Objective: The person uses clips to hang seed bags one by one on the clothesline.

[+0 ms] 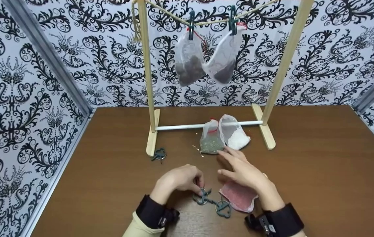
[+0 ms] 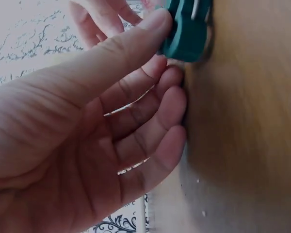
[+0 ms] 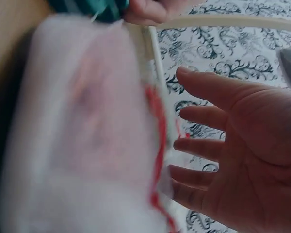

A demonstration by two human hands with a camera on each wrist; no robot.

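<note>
My left hand [image 1: 181,177] is low over the table, its thumb and forefinger pinching a dark green clothespin [image 1: 202,199] with a metal ring. Another green clothespin [image 1: 223,210] lies just right of it, beside a mesh bag with pink contents [image 1: 239,197]. Above that bag my right hand [image 1: 244,171] reaches forward, fingers spread and nothing in its grasp. Its fingertips are close to two mesh bags, one with green bits [image 1: 211,145] and one with white contents [image 1: 238,140]. In the right wrist view the pink bag [image 3: 97,121] shows a red drawstring.
A wooden rack [image 1: 149,82] stands at the back, a white bar [image 1: 180,126] across its base. From its rope [image 1: 213,22] hang two mesh bags [image 1: 189,70] with dark contents, clipped by green clothespins. One more clothespin [image 1: 159,154] lies by the left foot; crumbs [image 1: 198,150] lie nearby.
</note>
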